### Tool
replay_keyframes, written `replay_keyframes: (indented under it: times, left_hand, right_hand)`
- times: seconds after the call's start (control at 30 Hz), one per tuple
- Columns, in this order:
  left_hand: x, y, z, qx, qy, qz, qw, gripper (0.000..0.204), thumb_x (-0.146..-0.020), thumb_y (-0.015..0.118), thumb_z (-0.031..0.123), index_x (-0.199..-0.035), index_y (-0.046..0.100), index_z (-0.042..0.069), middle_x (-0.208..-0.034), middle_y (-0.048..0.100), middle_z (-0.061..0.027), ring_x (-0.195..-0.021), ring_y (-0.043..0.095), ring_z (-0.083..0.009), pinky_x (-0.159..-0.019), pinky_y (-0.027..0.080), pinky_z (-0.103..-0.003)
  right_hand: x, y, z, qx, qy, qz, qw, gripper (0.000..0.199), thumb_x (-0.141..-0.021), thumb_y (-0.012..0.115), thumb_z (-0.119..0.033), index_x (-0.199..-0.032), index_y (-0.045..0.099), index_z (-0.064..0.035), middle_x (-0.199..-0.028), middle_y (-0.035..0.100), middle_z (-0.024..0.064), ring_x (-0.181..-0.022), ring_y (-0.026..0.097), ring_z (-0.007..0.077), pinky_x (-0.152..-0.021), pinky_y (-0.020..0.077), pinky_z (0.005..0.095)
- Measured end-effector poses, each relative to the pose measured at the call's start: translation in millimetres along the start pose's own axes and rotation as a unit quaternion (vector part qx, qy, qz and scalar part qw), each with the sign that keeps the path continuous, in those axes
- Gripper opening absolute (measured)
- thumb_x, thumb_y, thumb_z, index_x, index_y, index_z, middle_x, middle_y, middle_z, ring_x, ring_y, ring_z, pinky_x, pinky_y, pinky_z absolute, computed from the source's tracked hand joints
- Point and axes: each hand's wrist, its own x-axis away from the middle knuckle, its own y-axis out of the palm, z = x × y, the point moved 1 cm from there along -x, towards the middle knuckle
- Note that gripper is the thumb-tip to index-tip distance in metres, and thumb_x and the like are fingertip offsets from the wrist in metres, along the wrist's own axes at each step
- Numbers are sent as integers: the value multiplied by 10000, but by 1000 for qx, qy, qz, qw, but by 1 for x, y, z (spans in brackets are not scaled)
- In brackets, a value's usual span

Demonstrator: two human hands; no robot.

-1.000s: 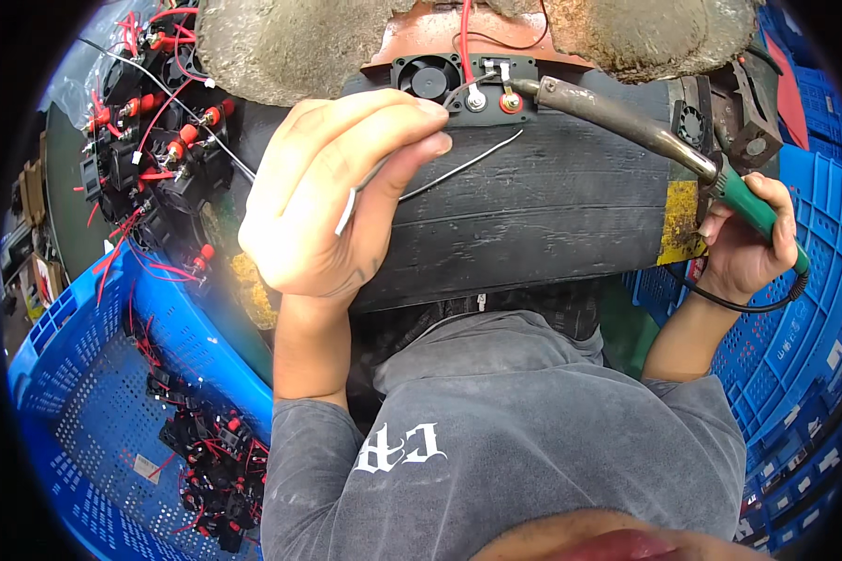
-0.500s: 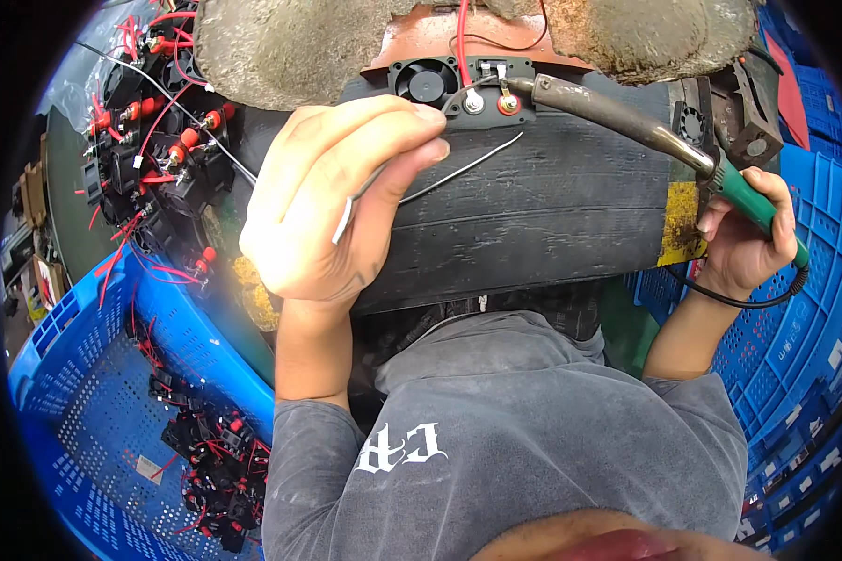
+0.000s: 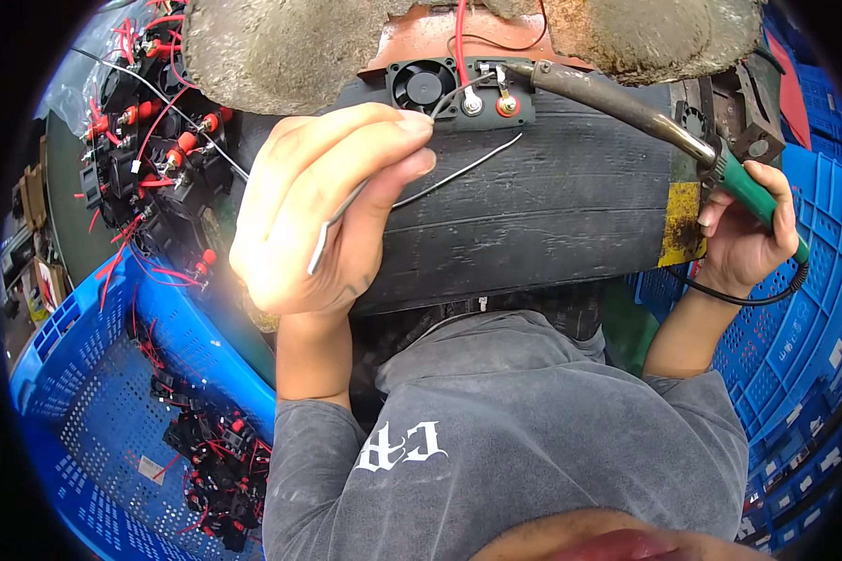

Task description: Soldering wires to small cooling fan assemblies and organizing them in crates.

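My left hand (image 3: 332, 201) pinches a thin silver solder wire (image 3: 463, 168), its end reaching up to a small black fan module (image 3: 458, 89) with red wires and round terminals. The module lies on a dark, worn work surface (image 3: 552, 215). My right hand (image 3: 744, 234) grips the green handle of a soldering iron (image 3: 627, 103), whose long crusted barrel runs leftward so the tip touches the module's top near the solder wire's end.
A pile of black parts with red wires (image 3: 150, 159) lies at the left. A blue plastic crate (image 3: 94, 411) at lower left holds several more such parts. Blue crates (image 3: 805, 374) stand at the right. A rough grey slab (image 3: 290, 47) lies behind the module.
My left hand has shifted slightly, bringing the solder wire's end closer to the module's terminal. The soldering iron stays at the module.
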Motion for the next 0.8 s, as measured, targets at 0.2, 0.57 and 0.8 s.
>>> replay_keyframes:
  times: [0.2, 0.57, 0.8]
  left_hand:
    - [0, -1, 3, 7, -14, 22, 1000, 253, -699, 803, -46, -938, 725, -21, -855, 730, -111, -763, 689, -238, -695, 536, -309]
    - [0, -9, 17, 63, -37, 13, 997, 210, -708, 788, -86, -902, 728, -32, -851, 736, -132, -789, 702, -252, -725, 546, -314]
    - [32, 17, 35, 31, 118, -93, 988, 281, -653, 749, 64, -927, 735, 8, -882, 726, -121, -692, 665, -227, -619, 530, -296]
  right_hand:
    - [5, 1, 1, -22, -4, 21, 1000, 540, -976, 421, -396, -1182, 593, 72, -811, 658, 211, -511, 601, 245, -424, 471, 280]
    - [37, 1, -8, -38, -7, 98, 994, 528, -975, 428, -410, -1175, 620, 40, -802, 671, 191, -511, 584, 231, -412, 450, 272]
    - [80, -17, -16, -86, -14, 169, 982, 500, -973, 452, -405, -1176, 628, 16, -780, 665, 186, -519, 574, 238, -430, 442, 288]
